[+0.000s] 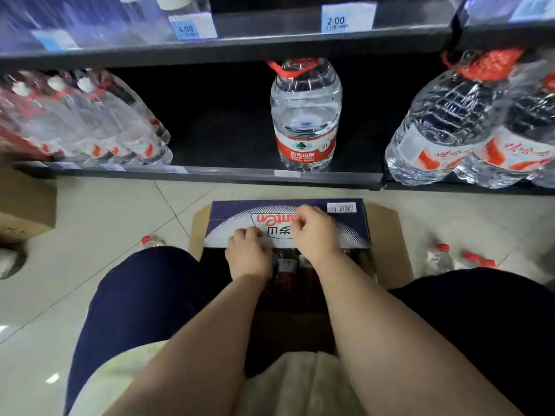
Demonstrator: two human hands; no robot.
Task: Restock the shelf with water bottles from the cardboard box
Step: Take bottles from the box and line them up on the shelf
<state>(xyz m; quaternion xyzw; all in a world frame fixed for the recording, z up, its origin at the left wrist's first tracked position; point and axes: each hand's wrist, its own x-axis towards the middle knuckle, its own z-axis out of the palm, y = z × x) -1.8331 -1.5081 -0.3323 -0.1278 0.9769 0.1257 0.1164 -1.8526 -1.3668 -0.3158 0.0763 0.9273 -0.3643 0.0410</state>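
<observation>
A cardboard box (387,235) sits on the floor between my knees, below the bottom shelf (228,172). Its printed blue-and-white flap (345,226) lies over the far half of the opening. Dark bottle tops (285,264) show in the near half. My left hand (247,255) rests at the flap's near edge with its fingers curled on it. My right hand (313,229) lies on top of the flap, fingers curled and pinching at its surface. A large water jug with a red handle (304,115) stands alone at the middle of the shelf.
Shrink-wrapped packs of small bottles (90,121) fill the shelf's left end, big jugs (468,124) its right. Loose red-capped bottles lie on the tiles left (151,241) and right (450,258) of the box. Another brown carton (24,202) stands at far left. Price tags (347,19) line the upper shelf.
</observation>
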